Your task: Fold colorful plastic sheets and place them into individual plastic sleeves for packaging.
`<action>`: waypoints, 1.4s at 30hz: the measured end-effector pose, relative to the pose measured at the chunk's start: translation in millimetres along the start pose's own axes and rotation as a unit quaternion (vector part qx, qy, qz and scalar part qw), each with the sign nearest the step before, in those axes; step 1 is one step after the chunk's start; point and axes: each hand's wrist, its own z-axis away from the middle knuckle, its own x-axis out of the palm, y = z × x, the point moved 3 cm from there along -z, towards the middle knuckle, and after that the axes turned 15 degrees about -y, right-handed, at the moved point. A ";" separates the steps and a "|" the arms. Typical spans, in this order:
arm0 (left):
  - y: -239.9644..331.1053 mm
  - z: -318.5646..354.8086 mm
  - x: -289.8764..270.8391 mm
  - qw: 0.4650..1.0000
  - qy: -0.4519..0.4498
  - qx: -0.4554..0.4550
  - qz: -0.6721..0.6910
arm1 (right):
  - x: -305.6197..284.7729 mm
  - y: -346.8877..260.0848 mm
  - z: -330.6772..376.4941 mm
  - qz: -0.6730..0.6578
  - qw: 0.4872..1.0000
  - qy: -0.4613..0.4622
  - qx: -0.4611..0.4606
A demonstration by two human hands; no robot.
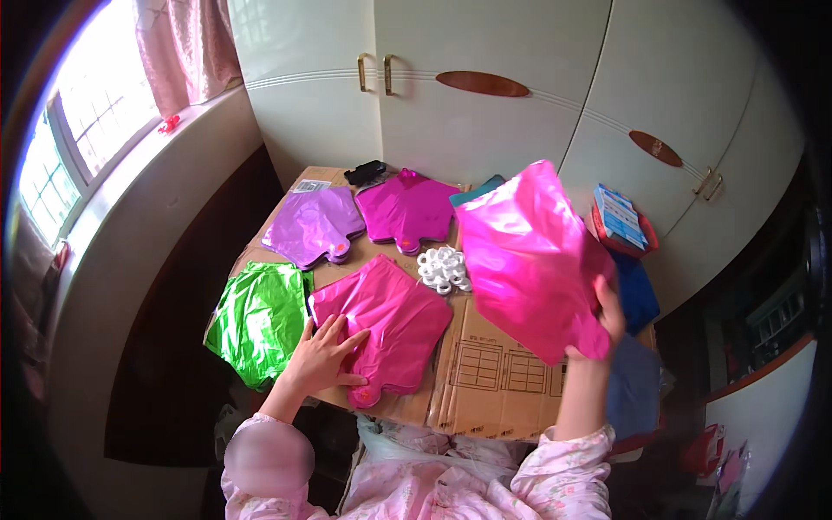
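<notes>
Hands apart, each busy on its own. Left hand (325, 357): laid on the pink foil stack (390, 316), fingers spread, palm down, gripping nothing that shows; thumb points right, near the stack's rounded tab. Right hand (610, 314): closed on the lower right edge of a loose pink foil balloon (529, 251), flat, star-like outline, held up and tilted over the right part of the tabletop (498, 412), which is covered in printed brown cardboard. Thumb by the balloon's tab, fingers along its right edge; can't tell if the balloon's underside touches anything.

More flat foil stacks around: green foil stack (260, 316) just left of the pink one, lavender foil stack (312, 224) behind at far left, magenta foil stack (407, 208) beside it at the back. White ring-shaped rolls (444, 269) heaped between the pink stack and the raised balloon. Teal piece (481, 190) partly hidden behind the balloon. Small black item (366, 172) at the back edge, kind unclear.

Right side: red basket (640, 250) with blue-and-white packs (619, 215) in it, dark blue item (637, 290) just in front, partly covered. Cream cabinet (494, 39) with brass handles behind; pink curtain (186, 52) and window (91, 121) at left. Floral pink sleeves (563, 472) on both arms.
</notes>
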 end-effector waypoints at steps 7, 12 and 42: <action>24.8 -8.0 -37.4 0.988 0.141 0.047 0.051 | 58.8 -9.4 69.3 0.513 0.719 -0.458 0.099; 114.4 -29.2 -80.0 0.935 0.181 0.280 0.118 | -4.0 64.2 152.1 0.599 0.639 -0.423 0.232; 272.1 -170.0 -68.6 0.855 0.069 0.505 -0.098 | -116.1 -47.3 187.9 0.845 0.502 0.099 0.154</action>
